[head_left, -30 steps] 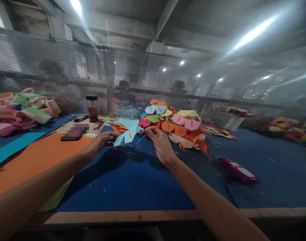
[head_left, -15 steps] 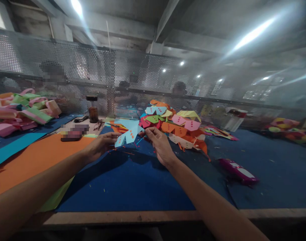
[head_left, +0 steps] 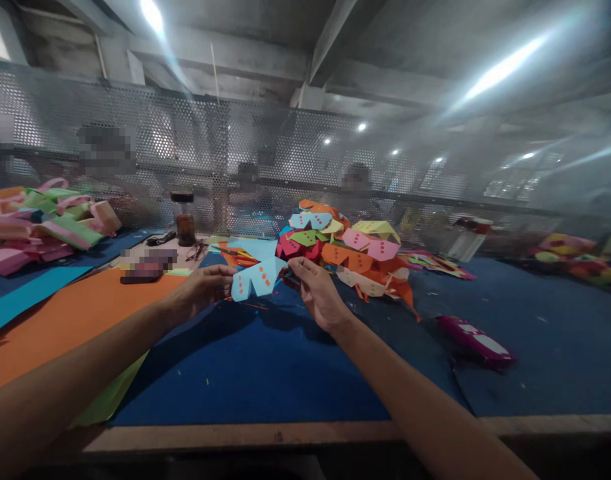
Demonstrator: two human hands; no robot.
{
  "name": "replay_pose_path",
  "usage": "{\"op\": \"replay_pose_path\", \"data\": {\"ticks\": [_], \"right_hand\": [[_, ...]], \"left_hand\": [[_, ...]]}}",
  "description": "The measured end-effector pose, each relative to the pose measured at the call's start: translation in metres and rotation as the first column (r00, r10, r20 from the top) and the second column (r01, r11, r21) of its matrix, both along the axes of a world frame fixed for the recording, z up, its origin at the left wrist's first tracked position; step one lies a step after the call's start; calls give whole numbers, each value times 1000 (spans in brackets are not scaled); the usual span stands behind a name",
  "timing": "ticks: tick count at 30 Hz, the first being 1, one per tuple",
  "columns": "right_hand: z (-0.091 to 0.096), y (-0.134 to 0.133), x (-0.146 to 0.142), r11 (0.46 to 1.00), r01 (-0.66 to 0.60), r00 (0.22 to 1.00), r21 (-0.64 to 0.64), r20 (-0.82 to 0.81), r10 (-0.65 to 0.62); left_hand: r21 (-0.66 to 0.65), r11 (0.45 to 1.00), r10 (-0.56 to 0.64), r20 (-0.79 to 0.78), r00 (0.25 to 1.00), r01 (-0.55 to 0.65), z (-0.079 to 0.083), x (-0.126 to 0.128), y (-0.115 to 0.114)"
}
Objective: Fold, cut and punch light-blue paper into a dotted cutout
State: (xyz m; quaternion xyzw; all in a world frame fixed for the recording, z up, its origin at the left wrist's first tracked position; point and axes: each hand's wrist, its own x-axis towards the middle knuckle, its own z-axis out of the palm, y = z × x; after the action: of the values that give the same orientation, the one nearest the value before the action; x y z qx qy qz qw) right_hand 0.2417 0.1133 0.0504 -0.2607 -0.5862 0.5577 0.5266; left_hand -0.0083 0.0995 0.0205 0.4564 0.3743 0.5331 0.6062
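A light-blue paper cutout [head_left: 258, 279] with orange-red marks hangs above the blue table, folded and notched along its lower edge. My left hand [head_left: 204, 288] pinches its left edge between closed fingers. On the other side, the thumb and fingers of my right hand [head_left: 313, 287] grip its upper right corner. More light-blue paper [head_left: 258, 248] shows just behind it; I cannot tell whether the two are one piece. To the right lies a pile of folded paper shapes [head_left: 363, 257] in orange, pink, yellow and red, with similar rows of marks.
Orange paper sheets [head_left: 95, 307] and a phone-like object [head_left: 145, 267] lie at left, near a dark-lidded jar [head_left: 186, 220]. Folded paper strips [head_left: 45, 223] are heaped far left. A purple device [head_left: 475, 341] with a cord rests at right. Perforated metal screen [head_left: 185, 147] stands behind.
The light-blue cutout has tipped, so its marked face now turns more toward me and its lower edge sits slightly lower. Both hands keep their hold in nearly the same place.
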Motion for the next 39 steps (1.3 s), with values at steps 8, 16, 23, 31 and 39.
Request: {"op": "replay_pose_path", "data": {"ticks": [8, 16, 23, 31, 39], "right_hand": [[-6, 2, -1, 998, -58, 997, -33, 45, 59], [-13, 8, -4, 979, -82, 996, -187, -46, 75], [-25, 23, -6, 980, 114, 928, 163, 336, -164], [-30, 16, -9, 978, 67, 873, 199, 462, -154], [-19, 0, -8, 947, 26, 830, 319, 521, -199]], "left_hand": [[17, 999, 29, -21, 999, -29, -1, 0, 0], [58, 998, 9, -83, 997, -4, 0, 4, -4], [81, 996, -19, -130, 991, 30, 1, 6, -8], [85, 995, -32, -153, 988, 45, -1, 6, -9], [87, 992, -71, -171, 983, 87, 6, 10, -14]]}}
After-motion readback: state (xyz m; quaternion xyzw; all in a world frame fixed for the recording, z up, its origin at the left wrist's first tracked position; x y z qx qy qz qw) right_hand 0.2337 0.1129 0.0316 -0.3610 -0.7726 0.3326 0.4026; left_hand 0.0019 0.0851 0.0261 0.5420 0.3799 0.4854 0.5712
